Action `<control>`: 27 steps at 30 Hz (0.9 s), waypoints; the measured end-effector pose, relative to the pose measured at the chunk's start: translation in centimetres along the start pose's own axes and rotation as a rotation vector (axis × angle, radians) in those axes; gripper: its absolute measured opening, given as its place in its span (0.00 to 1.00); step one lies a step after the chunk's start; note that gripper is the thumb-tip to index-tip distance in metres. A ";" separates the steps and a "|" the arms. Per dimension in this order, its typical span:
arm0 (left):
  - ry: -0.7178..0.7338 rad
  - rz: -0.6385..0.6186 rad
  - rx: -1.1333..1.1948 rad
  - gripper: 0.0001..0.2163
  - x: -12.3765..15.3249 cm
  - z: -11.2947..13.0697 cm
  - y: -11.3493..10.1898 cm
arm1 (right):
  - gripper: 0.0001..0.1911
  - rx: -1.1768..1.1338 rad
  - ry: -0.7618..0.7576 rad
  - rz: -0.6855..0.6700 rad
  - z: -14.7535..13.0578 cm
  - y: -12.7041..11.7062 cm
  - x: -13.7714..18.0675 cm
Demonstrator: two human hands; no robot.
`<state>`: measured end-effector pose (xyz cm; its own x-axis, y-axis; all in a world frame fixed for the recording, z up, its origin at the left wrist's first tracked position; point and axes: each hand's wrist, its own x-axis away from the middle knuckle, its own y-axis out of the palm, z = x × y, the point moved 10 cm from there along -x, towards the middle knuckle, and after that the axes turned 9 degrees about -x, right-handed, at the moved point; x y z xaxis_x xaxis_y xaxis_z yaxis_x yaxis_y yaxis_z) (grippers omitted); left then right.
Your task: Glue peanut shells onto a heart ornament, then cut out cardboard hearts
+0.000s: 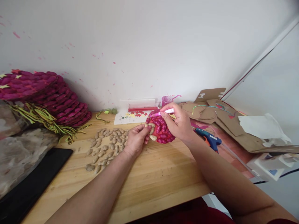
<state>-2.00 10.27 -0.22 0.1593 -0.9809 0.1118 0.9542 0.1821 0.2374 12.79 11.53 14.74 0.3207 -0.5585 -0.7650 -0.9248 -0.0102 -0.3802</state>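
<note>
My left hand (pixel 137 138) grips the left edge of a round disc (pixel 161 130) covered in peanuts, held above the wooden table. Most of its peanuts are magenta; a few at the left edge by my thumb are still plain tan. My right hand (pixel 178 121) is closed around a white paintbrush or marker (pixel 169 110), whose pink tip touches the disc's upper part. I cannot tell which of the two it is. Loose unpainted peanuts (pixel 112 146) lie spread on the table left of my left hand.
Magenta peanut-covered discs (pixel 67 102) are stacked at the left, near plastic bags (pixel 23 155). Behind the disc stand a pink-stained cup (pixel 167 100) and a white sheet (pixel 120 119) with small stars. A blue glue gun (pixel 210 140) and cardboard pieces (pixel 224 121) lie right.
</note>
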 end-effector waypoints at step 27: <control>-0.018 0.007 0.006 0.19 0.0 -0.2 -0.1 | 0.02 -0.007 0.016 0.018 0.1 0.0 0.0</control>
<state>-2.05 10.24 -0.40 0.1615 -0.9782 0.1307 0.9516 0.1895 0.2421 12.86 11.65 14.68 0.3005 -0.5720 -0.7632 -0.9318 -0.0053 -0.3629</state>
